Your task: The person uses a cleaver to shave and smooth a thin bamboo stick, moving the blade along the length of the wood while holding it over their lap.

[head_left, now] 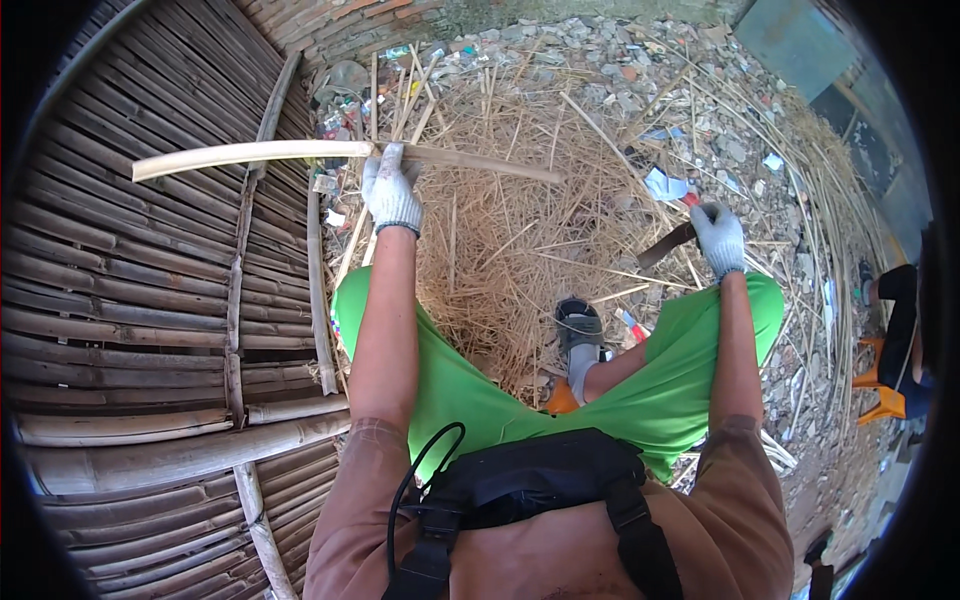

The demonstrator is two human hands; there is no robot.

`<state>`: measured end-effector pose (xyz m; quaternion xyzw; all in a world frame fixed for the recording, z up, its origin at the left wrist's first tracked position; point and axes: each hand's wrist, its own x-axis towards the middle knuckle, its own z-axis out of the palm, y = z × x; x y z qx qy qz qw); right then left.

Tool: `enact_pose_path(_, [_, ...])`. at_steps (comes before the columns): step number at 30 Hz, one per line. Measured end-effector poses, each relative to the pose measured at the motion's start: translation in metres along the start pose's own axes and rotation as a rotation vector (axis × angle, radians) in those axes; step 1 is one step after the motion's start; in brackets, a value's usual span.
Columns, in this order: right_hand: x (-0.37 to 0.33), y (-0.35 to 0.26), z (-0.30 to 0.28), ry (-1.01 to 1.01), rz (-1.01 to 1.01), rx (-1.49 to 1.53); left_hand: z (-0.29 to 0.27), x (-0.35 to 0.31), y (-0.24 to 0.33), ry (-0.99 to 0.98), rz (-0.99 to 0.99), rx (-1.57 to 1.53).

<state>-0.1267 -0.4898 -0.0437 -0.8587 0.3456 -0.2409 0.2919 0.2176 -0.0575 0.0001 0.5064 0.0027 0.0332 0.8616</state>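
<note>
My left hand, in a pale knit work glove, is closed around a long split bamboo strip. The strip lies nearly level across my fingers, its pale end out to the left and a browner stretch to the right. Over my right knee, my right hand, gloved alike, grips a knife whose dark, broad blade points down and left. The glove hides the knife's handle. Blade and strip are well apart.
A bamboo slat wall fills the left. Shavings and thin strips cover the ground between my legs, with rubble and litter beyond. Long bamboo strips lie at right. Near the right edge, a person is by orange stools.
</note>
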Motion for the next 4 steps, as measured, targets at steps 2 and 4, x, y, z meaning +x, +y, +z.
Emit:
enact_pose_path(2, [0.0, -0.013, 0.004, -0.058, 0.055, 0.041, -0.007, 0.001, 0.005, 0.022, 0.045, 0.007])
enact_pose_path(4, [0.006, -0.016, -0.001, -0.192, 0.126, 0.023, -0.015, 0.013, 0.011, 0.054, 0.084, 0.01])
